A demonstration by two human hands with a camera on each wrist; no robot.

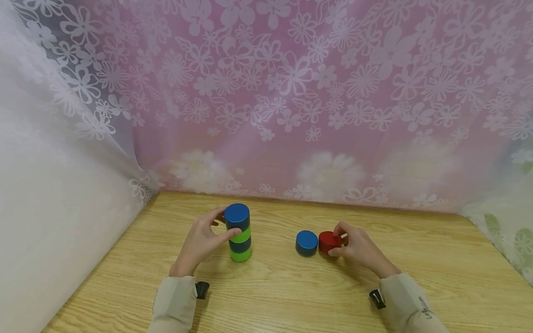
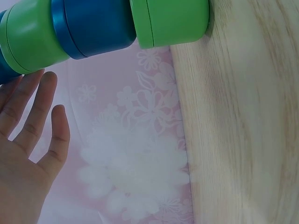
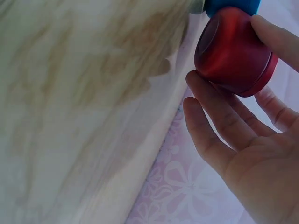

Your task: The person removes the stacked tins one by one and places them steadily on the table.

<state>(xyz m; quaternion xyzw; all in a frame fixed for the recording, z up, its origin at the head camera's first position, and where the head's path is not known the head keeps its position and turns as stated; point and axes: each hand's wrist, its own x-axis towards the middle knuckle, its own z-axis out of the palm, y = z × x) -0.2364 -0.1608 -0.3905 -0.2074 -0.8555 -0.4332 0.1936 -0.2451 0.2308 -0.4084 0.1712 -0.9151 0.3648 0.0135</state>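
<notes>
A stack of several round lidded tins stands on the wooden table (image 1: 266,296). From the top, blue tin (image 1: 237,216), green tin (image 1: 241,236), blue tin (image 2: 100,25) and green tin (image 2: 175,23) alternate. My left hand (image 1: 202,238) holds the upper part of the stack, thumb at the front and fingers behind. My right hand (image 1: 360,249) grips a red tin (image 3: 236,51) between thumb and fingers. In the right wrist view, the red tin's rounded base shows, tipped and off the table. Right beside it sits another blue tin (image 1: 306,243).
A pink flowered curtain (image 1: 266,115) hangs behind the table's far edge. White cloth (image 1: 62,185) closes off the left side, and a pale leaf-patterned cloth (image 1: 499,222) the right. Bare tabletop lies between the stack and the single blue tin.
</notes>
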